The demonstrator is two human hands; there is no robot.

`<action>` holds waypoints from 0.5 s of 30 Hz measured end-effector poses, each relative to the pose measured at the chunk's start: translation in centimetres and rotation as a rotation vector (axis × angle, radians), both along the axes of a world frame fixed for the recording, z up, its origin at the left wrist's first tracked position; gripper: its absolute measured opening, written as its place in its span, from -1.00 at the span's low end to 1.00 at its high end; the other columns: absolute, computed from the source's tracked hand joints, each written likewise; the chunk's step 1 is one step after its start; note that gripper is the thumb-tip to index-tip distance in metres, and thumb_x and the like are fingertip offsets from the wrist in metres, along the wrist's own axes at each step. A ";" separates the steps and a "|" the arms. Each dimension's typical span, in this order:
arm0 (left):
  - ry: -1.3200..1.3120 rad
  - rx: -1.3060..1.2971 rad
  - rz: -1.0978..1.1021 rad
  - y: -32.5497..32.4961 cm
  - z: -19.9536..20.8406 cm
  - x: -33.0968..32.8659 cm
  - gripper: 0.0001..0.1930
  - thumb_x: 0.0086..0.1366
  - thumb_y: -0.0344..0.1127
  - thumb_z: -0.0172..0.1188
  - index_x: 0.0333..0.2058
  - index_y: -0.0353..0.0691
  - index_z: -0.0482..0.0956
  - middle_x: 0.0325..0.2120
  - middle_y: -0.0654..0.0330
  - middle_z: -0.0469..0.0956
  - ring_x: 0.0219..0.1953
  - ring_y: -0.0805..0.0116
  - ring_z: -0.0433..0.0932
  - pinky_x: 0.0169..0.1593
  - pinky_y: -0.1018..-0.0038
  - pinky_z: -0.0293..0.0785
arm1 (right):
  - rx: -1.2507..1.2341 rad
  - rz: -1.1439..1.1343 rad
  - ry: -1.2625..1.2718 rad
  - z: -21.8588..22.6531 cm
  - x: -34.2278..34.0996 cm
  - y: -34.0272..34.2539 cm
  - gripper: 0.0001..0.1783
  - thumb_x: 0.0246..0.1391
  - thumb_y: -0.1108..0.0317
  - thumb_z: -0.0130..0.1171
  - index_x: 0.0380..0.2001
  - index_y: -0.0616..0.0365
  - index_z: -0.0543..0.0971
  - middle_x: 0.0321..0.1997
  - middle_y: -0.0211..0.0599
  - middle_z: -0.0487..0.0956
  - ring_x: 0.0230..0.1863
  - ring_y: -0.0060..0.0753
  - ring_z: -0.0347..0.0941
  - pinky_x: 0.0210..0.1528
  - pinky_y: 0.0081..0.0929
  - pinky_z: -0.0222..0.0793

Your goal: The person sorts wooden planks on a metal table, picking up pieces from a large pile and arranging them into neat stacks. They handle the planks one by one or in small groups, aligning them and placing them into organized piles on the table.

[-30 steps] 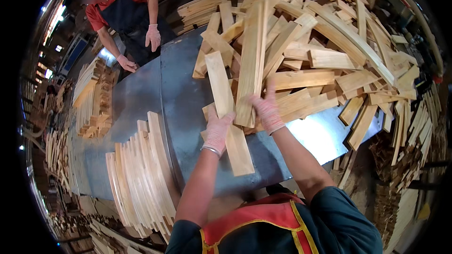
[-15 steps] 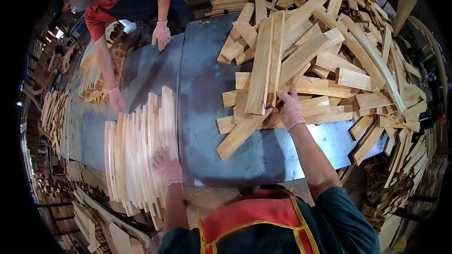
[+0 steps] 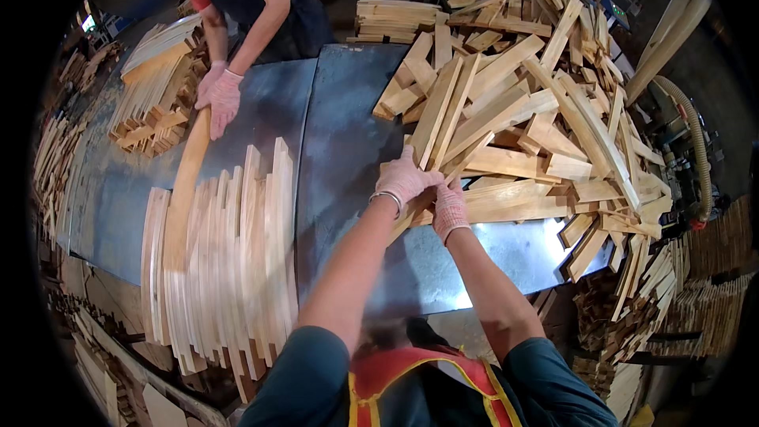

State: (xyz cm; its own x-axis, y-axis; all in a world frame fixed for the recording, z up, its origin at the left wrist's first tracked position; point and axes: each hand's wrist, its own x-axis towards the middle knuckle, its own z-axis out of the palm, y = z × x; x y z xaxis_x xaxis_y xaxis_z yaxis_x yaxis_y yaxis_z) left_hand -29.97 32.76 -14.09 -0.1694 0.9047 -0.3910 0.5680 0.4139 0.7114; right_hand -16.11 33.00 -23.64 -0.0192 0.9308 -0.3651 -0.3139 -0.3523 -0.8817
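At the near-left edge of a heap of loose wooden boards (image 3: 506, 126), both of my gloved hands work close together. My left hand (image 3: 405, 178) grips the lower end of long boards (image 3: 443, 107) that slant away over the heap. Just right of it, my right hand (image 3: 451, 207) closes on the near ends of boards, thumb toward the left hand. My palms and the heap hide which boards each hand holds. To my left, a row of pale boards (image 3: 229, 245) stands side by side on edge.
A co-worker across the table holds a single board (image 3: 186, 190) over the row with gloved hands (image 3: 220, 96). Stacked boards (image 3: 158, 103) lie at the far left, another stack (image 3: 395, 20) at the back. The metal table (image 3: 340, 103) has a seam. A ribbed hose (image 3: 696, 142) hangs at right.
My left hand has left the pale row and crossed right to the heap, beside my right hand. The co-worker has lifted a board from the row, both hands now together. The view has shifted.
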 end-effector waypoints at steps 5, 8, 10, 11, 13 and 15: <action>-0.631 0.028 0.065 -8.7 -7.7 -7.1 -0.10 0.19 -0.16 0.42 0.45 -0.24 0.21 0.04 -0.01 0.62 0.06 0.18 0.61 0.16 0.32 0.52 | -0.076 0.255 -0.133 0.3 -0.4 -4.1 -0.49 0.39 0.35 0.08 0.37 -0.02 0.37 0.05 -0.34 0.62 -0.08 -0.42 0.56 -0.10 -0.37 0.56; -0.796 -0.089 0.232 -20.7 -9.4 -9.2 -0.11 0.22 -0.25 0.38 0.47 -0.25 0.17 0.04 0.04 0.61 0.04 0.27 0.60 0.06 0.34 0.59 | -0.068 0.254 -0.065 -1.3 -0.7 -4.2 -0.47 0.38 0.36 0.09 0.38 -0.01 0.36 0.08 -0.32 0.62 -0.06 -0.41 0.57 -0.02 -0.36 0.56; -0.665 0.017 0.171 -29.8 -13.5 -9.7 -0.08 0.22 -0.18 0.42 0.47 -0.25 0.14 0.06 0.02 0.59 0.03 0.19 0.60 0.05 0.31 0.59 | 0.048 0.344 -0.234 -2.0 -3.0 -5.0 -0.41 0.34 0.32 0.08 0.41 0.01 0.33 0.13 -0.12 0.62 0.03 -0.12 0.58 0.11 -0.31 0.51; -0.764 -0.104 0.220 -30.9 -9.2 -8.6 -0.07 0.18 -0.31 0.42 0.47 -0.25 0.13 0.03 0.07 0.59 0.00 0.23 0.59 0.04 0.38 0.58 | 0.156 0.378 -0.377 -4.8 -3.5 -4.9 -0.39 0.32 0.27 0.08 0.41 0.02 0.33 0.13 -0.04 0.62 0.05 -0.02 0.57 0.14 -0.27 0.49; -0.675 -0.211 0.257 -35.0 -6.2 -7.8 -0.03 0.13 -0.40 0.44 0.47 -0.25 0.11 0.06 0.09 0.56 0.04 0.21 0.57 0.09 0.39 0.56 | 0.193 0.504 -0.598 -4.0 -7.3 -6.6 -0.36 0.29 0.19 0.08 0.41 0.02 0.31 0.12 0.10 0.62 0.11 0.13 0.55 0.18 -0.19 0.46; -0.329 -0.188 0.146 -39.6 -11.1 -7.9 0.02 0.11 -0.34 0.48 0.48 -0.26 0.08 0.16 0.02 0.51 0.17 0.06 0.54 0.19 0.30 0.53 | -0.008 0.650 -0.688 -1.9 -10.7 -8.2 -0.33 0.26 0.19 0.05 0.41 0.03 0.28 0.12 0.21 0.61 0.15 0.19 0.55 0.19 -0.14 0.46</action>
State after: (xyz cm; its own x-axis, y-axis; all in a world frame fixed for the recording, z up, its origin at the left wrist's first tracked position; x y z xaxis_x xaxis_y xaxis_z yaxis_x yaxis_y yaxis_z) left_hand -37.86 -6.87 -25.18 -0.1294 0.7881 -0.6018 0.2479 0.6134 0.7499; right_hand -26.78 24.76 -25.51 -0.3111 0.8107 -0.4959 0.5337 -0.2827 -0.7970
